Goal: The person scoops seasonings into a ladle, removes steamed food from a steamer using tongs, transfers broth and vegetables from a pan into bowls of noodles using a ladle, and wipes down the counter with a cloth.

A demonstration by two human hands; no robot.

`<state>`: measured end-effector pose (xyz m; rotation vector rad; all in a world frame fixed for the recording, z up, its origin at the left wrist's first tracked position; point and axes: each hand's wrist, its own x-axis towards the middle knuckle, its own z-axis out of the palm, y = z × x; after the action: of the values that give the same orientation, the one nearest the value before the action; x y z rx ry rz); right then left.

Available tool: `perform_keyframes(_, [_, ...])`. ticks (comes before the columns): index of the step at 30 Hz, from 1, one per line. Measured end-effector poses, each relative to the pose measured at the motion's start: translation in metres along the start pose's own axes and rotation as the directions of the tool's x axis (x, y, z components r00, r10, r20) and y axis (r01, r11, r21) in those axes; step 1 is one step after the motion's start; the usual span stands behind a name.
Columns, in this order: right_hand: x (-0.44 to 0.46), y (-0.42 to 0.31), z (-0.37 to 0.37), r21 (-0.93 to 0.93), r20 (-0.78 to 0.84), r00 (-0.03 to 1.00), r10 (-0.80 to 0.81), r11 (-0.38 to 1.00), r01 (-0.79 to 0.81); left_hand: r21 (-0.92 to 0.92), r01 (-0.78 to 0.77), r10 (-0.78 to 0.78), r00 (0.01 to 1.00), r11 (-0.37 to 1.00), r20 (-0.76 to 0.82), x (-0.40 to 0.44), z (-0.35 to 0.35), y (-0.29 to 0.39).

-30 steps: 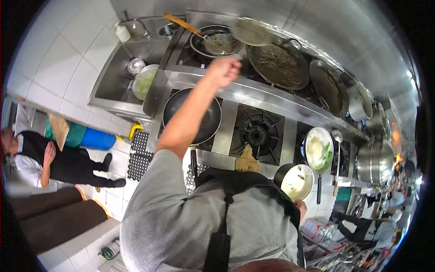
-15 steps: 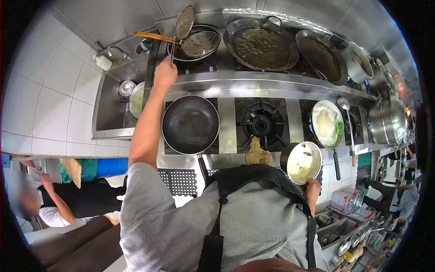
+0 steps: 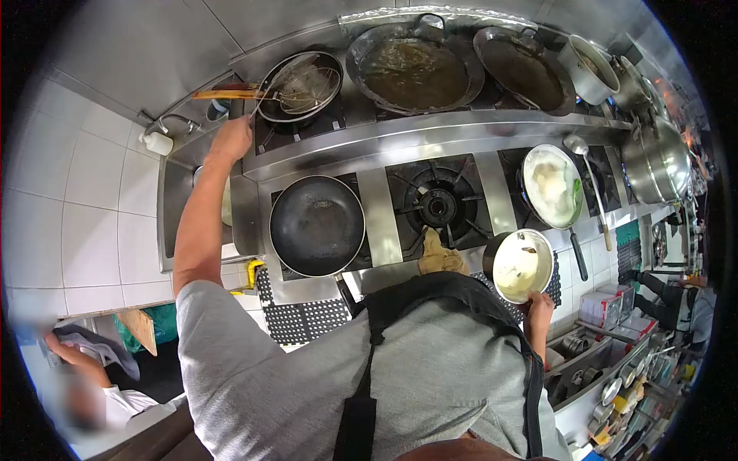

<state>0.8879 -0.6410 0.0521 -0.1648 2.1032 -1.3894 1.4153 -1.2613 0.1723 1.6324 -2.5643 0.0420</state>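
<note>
My left hand (image 3: 233,138) is closed around the thin handle of a mesh strainer (image 3: 296,73), whose round head lies low over a dark wok (image 3: 330,96) on the back burner. A second wire strainer (image 3: 311,91) with a wooden handle rests across the same wok. At the lower right, my right hand (image 3: 540,309) grips a saucepan (image 3: 492,257) at its near side, where fingers hide the handle. The pan holds a pale creamy sauce with dark pieces and is tilted toward me. Below my left arm sits a black frying pan (image 3: 317,227) on the front left burner.
A tan cloth (image 3: 440,255) lies at the bare middle burner (image 3: 438,203). Right of it stands a pan of white food (image 3: 552,184) beside a ladle (image 3: 590,180). Large oil-filled woks (image 3: 415,73) line the back. A sink (image 3: 165,223) is left; another person (image 3: 84,365) stands lower left.
My left hand has moved left and down, lowering the raised strainer into the back wok. The head view has shifted. The saucepan stays in my right hand.
</note>
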Motion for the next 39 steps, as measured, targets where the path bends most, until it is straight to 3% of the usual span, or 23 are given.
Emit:
perform_keyframes(3, [-0.008, -0.014, 0.014, 0.134, -0.091, 0.992, 0.084, 0.988, -0.072, 0.013, -0.015, 0.016, 1.000, 1.000, -0.023, 0.004, 0.005, -0.005])
perform_keyframes(8, [0.003, 0.000, 0.004, 0.088, -0.075, 0.994, 0.080, 0.993, -0.073, 0.102, 0.035, -0.041, 0.998, 0.994, 0.054, -0.001, 0.000, 0.011])
perform_keyframes(13, [-0.001, -0.004, 0.009, 0.070, -0.084, 0.992, 0.089, 0.994, -0.084, 0.026, 0.109, -0.108, 0.994, 0.994, -0.028, -0.001, 0.009, 0.001])
perform_keyframes(17, [-0.003, -0.002, 0.014, 0.115, -0.093, 0.992, 0.087, 0.990, -0.076, 0.063, 0.099, -0.100, 0.995, 0.993, 0.005, -0.005, 0.023, -0.007])
perform_keyframes(18, [0.001, 0.003, 0.010, 0.138, -0.081, 0.994, 0.078, 0.988, -0.066, 0.049, 0.049, -0.047, 0.998, 0.998, -0.048, -0.004, 0.021, -0.012])
perform_keyframes(19, [0.008, 0.015, 0.001, 0.049, -0.070, 0.994, 0.083, 0.996, -0.079, 0.035, -0.007, 0.011, 0.995, 0.999, -0.103, -0.003, 0.019, -0.008])
perform_keyframes(20, [0.005, 0.014, 0.002, 0.063, -0.075, 0.995, 0.071, 0.996, -0.067, -0.149, 0.105, -0.111, 0.993, 0.983, -0.034, -0.008, 0.006, 0.005])
perform_keyframes(21, [0.001, 0.010, 0.006, 0.077, -0.086, 0.994, 0.060, 0.996, -0.054, -0.316, 0.220, -0.211, 0.975, 0.923, 0.064, -0.015, -0.005, 0.018])
perform_keyframes(23, [0.003, 0.017, 0.002, 0.071, -0.126, 0.988, 0.092, 0.994, -0.084, -0.700, 0.390, -0.385, 0.906, 0.598, 0.176, -0.020, 0.008, 0.015])
perform_keyframes(25, [0.009, 0.036, -0.005, -0.008, -0.167, 0.985, 0.044, 0.999, -0.046, -0.866, 0.423, -0.361, 0.877, 0.265, 0.318, -0.026, 0.022, 0.010])
perform_keyframes(27, [0.004, 0.029, -0.003, 0.018, -0.172, 0.982, 0.079, 0.997, -0.077, -0.907, 0.413, -0.194, 0.886, -0.080, 0.421, -0.036, 0.038, 0.004])
perform_keyframes(28, [0.004, 0.030, -0.004, 0.021, -0.182, 0.980, 0.074, 0.997, -0.072, -0.903, 0.425, -0.170, 0.887, -0.065, 0.430, -0.035, 0.057, -0.015])
perform_keyframes(30, [0.000, 0.023, -0.003, 0.011, -0.174, 0.982, 0.071, 0.997, -0.070, -0.651, 0.587, 0.168, 0.790, -0.481, 0.589, -0.032, 0.092, -0.063])
perform_keyframes(31, [-0.009, 0.005, 0.003, 0.045, -0.174, 0.979, 0.106, 0.994, -0.100, -0.646, 0.600, 0.173, 0.781, -0.471, 0.600, -0.040, 0.090, -0.062])
perform_keyframes(33, [-0.014, -0.001, 0.005, 0.107, -0.162, 0.978, 0.131, 0.988, -0.114, -0.468, 0.406, 0.115, 0.838, -0.785, 0.534, -0.059, 0.082, -0.060])
perform_keyframes(34, [-0.011, 0.008, 0.004, 0.110, -0.165, 0.975, 0.146, 0.986, -0.128, -0.273, 0.375, 0.263, 0.891, -0.886, 0.371, -0.065, 0.091, -0.068])
perform_keyframes(35, [-0.006, 0.021, 0.000, 0.030, -0.147, 0.984, 0.104, 0.994, -0.101, -0.271, 0.390, 0.274, 0.883, -0.880, 0.382, -0.072, 0.097, -0.077])
perform_keyframes(36, [-0.004, 0.029, -0.007, -0.049, -0.135, 0.989, 0.065, 0.996, -0.073, -0.241, 0.111, 0.036, 0.955, -0.964, 0.296, -0.076, 0.099, -0.070])
perform_keyframes(37, [-0.015, 0.010, 0.003, -0.015, -0.176, 0.980, 0.091, 0.995, -0.095, -0.180, -0.166, -0.205, 0.952, -0.970, 0.228, -0.075, 0.103, -0.060])
perform_keyframes(39, [0.002, 0.046, -0.006, -0.077, -0.168, 0.983, 0.081, 0.993, -0.095, -0.335, -0.360, -0.446, 0.865, -0.871, 0.230, -0.065, 0.106, -0.036])
